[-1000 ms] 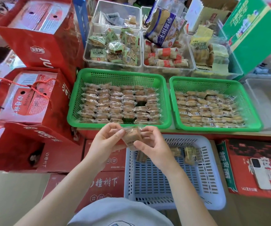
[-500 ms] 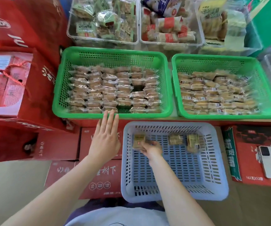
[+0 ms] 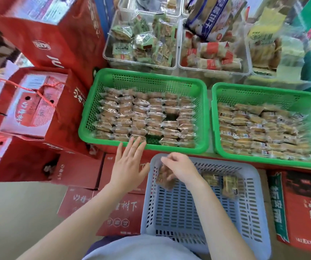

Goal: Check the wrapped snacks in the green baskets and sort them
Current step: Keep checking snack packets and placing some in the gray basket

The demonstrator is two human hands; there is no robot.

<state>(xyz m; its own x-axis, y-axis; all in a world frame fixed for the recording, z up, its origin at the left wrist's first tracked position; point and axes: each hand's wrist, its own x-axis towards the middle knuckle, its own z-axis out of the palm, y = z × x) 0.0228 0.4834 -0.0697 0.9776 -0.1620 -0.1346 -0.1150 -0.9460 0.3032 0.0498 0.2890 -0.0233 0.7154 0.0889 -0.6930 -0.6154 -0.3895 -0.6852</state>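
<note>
1. Since 1 second ago, both hands have parted: the right hand [image 3: 181, 168] now sits low in the blue basket [image 3: 259, 212], fingers curled round 1 wrapped snack [image 3: 165, 178].
2. Left hand [image 3: 127, 166], fingers straight and spread, reaches toward 12 o'clock; its fingertips touch the left green basket [image 3: 203, 117] at the near rim.
3. Next snacks [image 3: 141, 117] lie just past those fingertips, long axes running 9 to 3 o'clock.
4. Left hand is nearer.

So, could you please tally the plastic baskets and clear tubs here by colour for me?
Green lattice plastic baskets: 2
Pale blue-grey lattice plastic basket: 1
Clear plastic tubs: 3 plainly visible
Total: 6
</note>
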